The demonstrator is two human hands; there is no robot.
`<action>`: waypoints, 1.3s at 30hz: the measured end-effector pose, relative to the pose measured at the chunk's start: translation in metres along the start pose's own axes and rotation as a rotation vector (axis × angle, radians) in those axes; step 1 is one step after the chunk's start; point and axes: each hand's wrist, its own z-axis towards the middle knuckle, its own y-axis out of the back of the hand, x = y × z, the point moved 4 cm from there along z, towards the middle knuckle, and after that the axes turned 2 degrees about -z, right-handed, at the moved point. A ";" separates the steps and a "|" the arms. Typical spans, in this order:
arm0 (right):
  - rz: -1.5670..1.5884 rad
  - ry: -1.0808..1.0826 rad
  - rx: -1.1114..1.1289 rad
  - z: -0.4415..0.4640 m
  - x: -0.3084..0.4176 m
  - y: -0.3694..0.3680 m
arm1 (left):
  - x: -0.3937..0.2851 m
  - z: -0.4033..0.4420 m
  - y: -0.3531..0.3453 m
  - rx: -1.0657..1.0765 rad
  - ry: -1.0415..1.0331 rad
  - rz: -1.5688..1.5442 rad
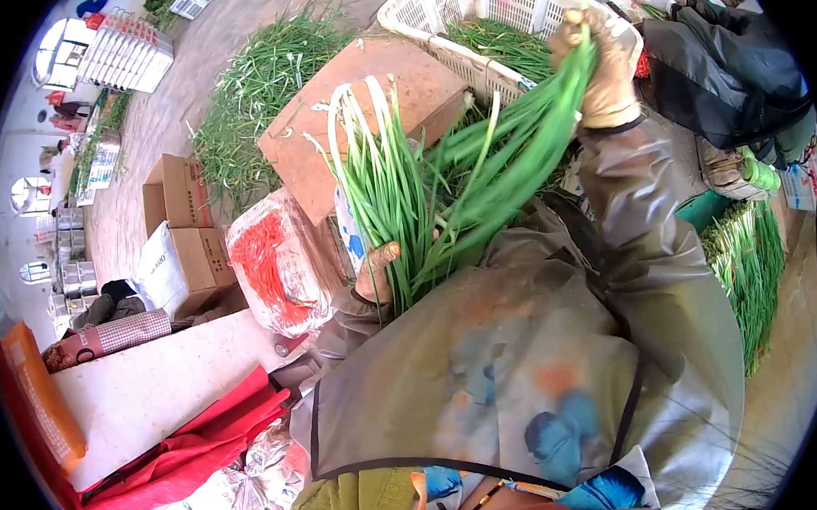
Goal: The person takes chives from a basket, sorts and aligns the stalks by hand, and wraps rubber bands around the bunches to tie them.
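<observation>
My left hand (377, 273): wrapped round scallions (378, 179)
My right hand (606, 78): gripping more by one end
Beyond: brown board (299, 150), partly hidden; white crate (459, 61)
Carton (196, 255) print: too small to read

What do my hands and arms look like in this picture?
Your right hand and left hand appear to be in snug, soiled tan work gloves. The right sleeve is loose, shiny, see-through greyish plastic, creased along its length, with no marking I can make out. The left sleeve looks similar, though less of it shows.
</observation>
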 end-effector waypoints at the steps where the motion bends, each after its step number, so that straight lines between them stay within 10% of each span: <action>1: -0.241 -0.033 -0.165 0.002 0.015 0.004 | -0.002 0.000 -0.004 0.025 0.041 0.017; 4: -1.537 -0.206 0.000 -0.006 -0.014 -0.030 | -0.008 0.003 -0.022 0.069 0.040 -0.049; 5: -1.042 -0.261 0.003 -0.018 -0.039 -0.041 | -0.008 0.005 -0.021 0.076 0.044 -0.048; 12: -1.149 -0.464 0.190 -0.018 -0.135 -0.049 | 0.006 0.003 -0.016 0.157 0.255 -0.098; 16: -1.238 -0.468 0.134 -0.022 -0.139 -0.037 | 0.002 0.000 -0.018 0.099 0.174 -0.148; 26: -0.319 -0.464 -0.187 -0.039 -0.065 -0.043 | 0.010 0.001 0.015 -0.013 0.185 -0.018; 33: -1.329 -0.045 -0.491 -0.033 -0.005 -0.002 | 0.010 -0.005 0.020 -0.056 0.154 -0.062; 35: -1.226 0.117 -0.212 -0.034 -0.049 -0.003 | 0.013 -0.002 0.022 -0.040 0.175 -0.047; 39: -0.862 -0.340 0.007 -0.042 -0.123 -0.041 | 0.008 -0.002 -0.001 0.008 0.223 -0.081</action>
